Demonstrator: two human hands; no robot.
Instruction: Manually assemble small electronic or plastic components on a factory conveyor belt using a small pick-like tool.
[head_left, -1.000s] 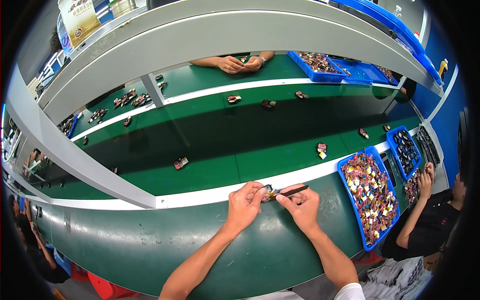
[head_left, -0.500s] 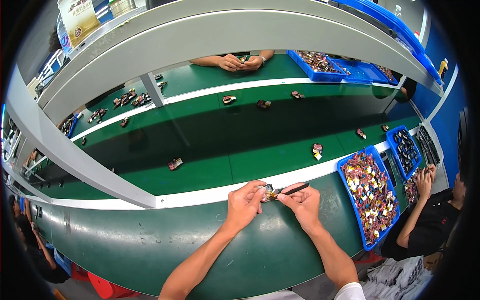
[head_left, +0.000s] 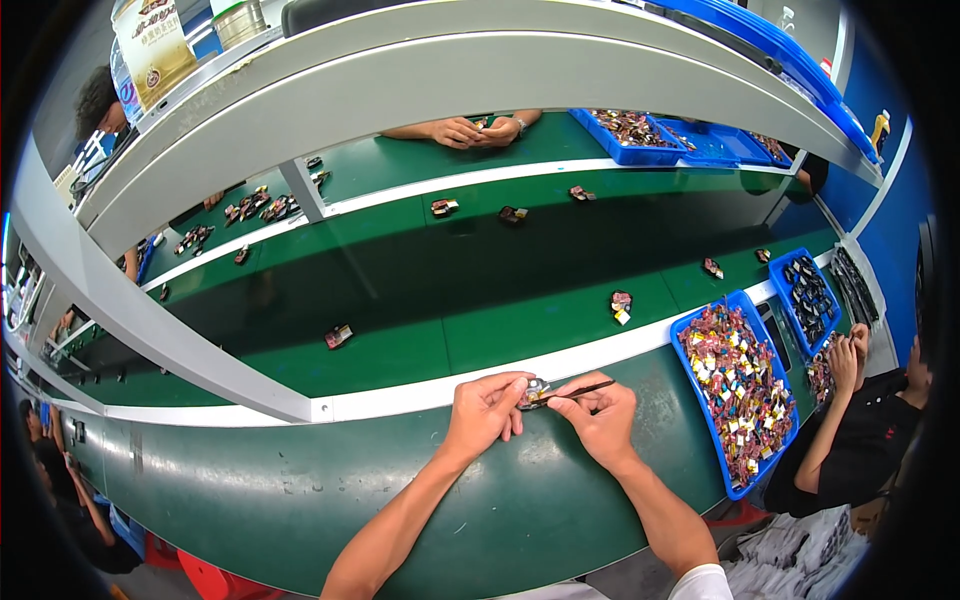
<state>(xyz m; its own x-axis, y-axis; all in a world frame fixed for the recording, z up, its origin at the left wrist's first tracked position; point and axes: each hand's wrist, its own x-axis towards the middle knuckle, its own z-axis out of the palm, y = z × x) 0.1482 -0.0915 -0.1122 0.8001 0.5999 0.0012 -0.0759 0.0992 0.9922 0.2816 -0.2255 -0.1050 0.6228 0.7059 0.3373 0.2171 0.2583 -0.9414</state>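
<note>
Just above the near table edge, my left hand (head_left: pixel 480 415) pinches a small dark assembly (head_left: pixel 533 388) with pale and yellowish bits between thumb and fingertips. My right hand (head_left: pixel 606 420) is closed round a slim black hand tool (head_left: pixel 592 388), held nearly level like a pen. I cannot make out for sure whether it is a pair of tweezers. Its tip meets the right side of the assembly, and my right thumb lies close to it. Fingers partly hide both the assembly and the tip.
Small wired assemblies lie scattered on the green conveyor (head_left: pixel 520 330). To the right stand a blue tray (head_left: pixel 735 493) of wired parts and a smaller blue tray (head_left: pixel 806 300) of black parts. A grey shelf frame (head_left: pixel 450 70) arches overhead. Co-workers sit opposite, right and left.
The assemblies on the conveyor have shifted slightly left. In my right hand the tool has rolled and tilted flatter, now looking thinner. My left hand still grips the assembly.
</note>
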